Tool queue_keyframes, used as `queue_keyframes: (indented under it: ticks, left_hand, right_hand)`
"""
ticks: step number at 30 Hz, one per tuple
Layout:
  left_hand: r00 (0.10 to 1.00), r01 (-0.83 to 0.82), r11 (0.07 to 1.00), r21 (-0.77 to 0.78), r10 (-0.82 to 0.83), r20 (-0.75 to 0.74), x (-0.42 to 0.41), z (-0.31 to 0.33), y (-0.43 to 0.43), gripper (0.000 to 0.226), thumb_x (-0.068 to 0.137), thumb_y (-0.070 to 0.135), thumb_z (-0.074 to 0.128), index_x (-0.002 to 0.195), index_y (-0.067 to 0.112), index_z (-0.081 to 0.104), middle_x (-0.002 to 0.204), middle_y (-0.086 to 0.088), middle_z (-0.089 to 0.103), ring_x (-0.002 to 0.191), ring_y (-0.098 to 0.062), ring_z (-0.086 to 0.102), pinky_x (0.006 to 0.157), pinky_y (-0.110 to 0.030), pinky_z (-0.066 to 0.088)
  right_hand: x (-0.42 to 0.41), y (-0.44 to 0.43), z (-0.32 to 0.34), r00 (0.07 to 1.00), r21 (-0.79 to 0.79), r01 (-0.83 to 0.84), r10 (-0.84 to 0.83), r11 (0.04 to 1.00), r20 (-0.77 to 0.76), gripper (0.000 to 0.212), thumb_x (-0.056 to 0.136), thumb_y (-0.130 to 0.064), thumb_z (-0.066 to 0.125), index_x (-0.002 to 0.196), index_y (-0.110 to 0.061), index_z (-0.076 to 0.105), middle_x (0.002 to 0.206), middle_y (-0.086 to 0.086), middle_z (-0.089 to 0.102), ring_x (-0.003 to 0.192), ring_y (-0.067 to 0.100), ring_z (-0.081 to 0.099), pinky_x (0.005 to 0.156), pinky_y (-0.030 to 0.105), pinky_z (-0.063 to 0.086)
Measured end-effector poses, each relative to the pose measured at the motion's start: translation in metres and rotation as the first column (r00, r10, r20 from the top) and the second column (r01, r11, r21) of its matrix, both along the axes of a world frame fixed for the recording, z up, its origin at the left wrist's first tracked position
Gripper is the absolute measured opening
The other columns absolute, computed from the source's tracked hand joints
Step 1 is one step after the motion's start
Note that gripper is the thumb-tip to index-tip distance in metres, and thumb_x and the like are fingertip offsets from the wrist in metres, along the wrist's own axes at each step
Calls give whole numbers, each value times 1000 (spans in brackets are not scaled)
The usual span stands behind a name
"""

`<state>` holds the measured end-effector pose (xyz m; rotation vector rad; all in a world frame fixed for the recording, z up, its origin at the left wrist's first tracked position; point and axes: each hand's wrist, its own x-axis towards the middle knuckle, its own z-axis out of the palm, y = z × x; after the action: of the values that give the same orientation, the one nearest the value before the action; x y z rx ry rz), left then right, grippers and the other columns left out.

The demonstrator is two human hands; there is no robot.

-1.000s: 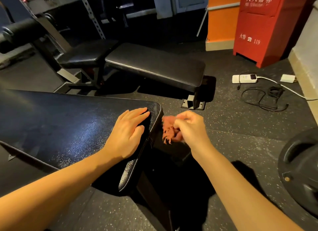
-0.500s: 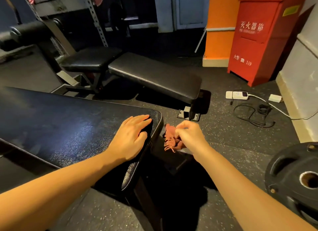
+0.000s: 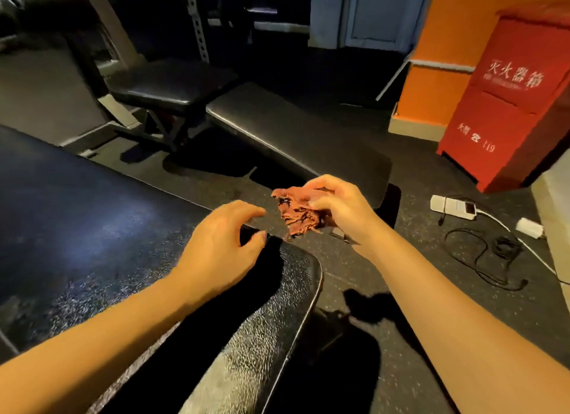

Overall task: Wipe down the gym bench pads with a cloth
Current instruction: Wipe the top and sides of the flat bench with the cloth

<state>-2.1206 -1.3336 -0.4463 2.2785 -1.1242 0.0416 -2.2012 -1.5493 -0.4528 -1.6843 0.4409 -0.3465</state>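
cloth (image 3: 297,211), reddish-brown and crumpled into a ragged bunch, hangs in the air just past the end corner of the near bench pad (image 3: 92,228); it lies on no pad. the right hand (image 3: 342,208) holds it from the right side. the grip is pinched on the upper part of the bunch, thumb and fingers curled round it, and the loose part droops down and to the left.

bunched as it is, the cloth has no clean long axis. its longer run goes from the pinch down toward the pad's corner. its lowest frayed tip points at that corner, close to the edge, though i cannot tell whether it touches.

the surface to be wiped therefore lies down and to the left of the grip. the pad's long axis runs from that rounded corner away to the left edge of the view. the left hand (image 3: 220,250) is the nearer one to the pad, poised over its corner with fingers loosely curved and holding nothing. its fingertips aim toward the cloth, near it but apart.

my reading is that the cloth needs to come down leftward onto the pad, perhaps after being spread. behind the hands, the far bench pad (image 3: 296,136) lies on a slant across the floor (image 3: 222,190).
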Motion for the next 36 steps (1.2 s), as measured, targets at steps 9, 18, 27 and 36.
queue_keyframes:
  ticks: [9,18,27,36]
  left_hand:
    - [615,-39,986,-161,-103,-782,62,119,16,23,81,26,77,100,13,73,89,8,71,83,-9,65,79,-29,45]
    - [632,-454,870,-193,162,-758,103,236,39,20,75,31,80,80,16,68,75,-2,64,72,-15,59,71,-27,44]
    - [497,-582,796,164,508,-703,116,199,-19,14,86,26,81,94,32,71,94,13,67,92,-3,62,81,-22,46]
    - [185,-642,439,628,884,-429,82,143,-32,35,95,27,67,128,15,65,120,-6,64,116,-27,59,100,-38,46]
  right_hand:
    - [52,27,146,860,204,-369,416,907,-294,44,81,0,70,119,-18,59,95,4,75,87,11,70,78,22,51]
    - [130,71,272,848,407,-196,363,892,-387,57,82,-40,78,114,5,65,107,24,73,95,35,72,91,41,56]
    - [227,-10,212,722,216,-454,499,864,-480,10,93,-16,72,99,-7,70,93,6,77,86,14,73,75,24,49]
    - [296,-57,151,497,174,-723,679,668,-541,19,99,-9,59,108,-23,70,94,0,72,77,16,66,63,25,47]
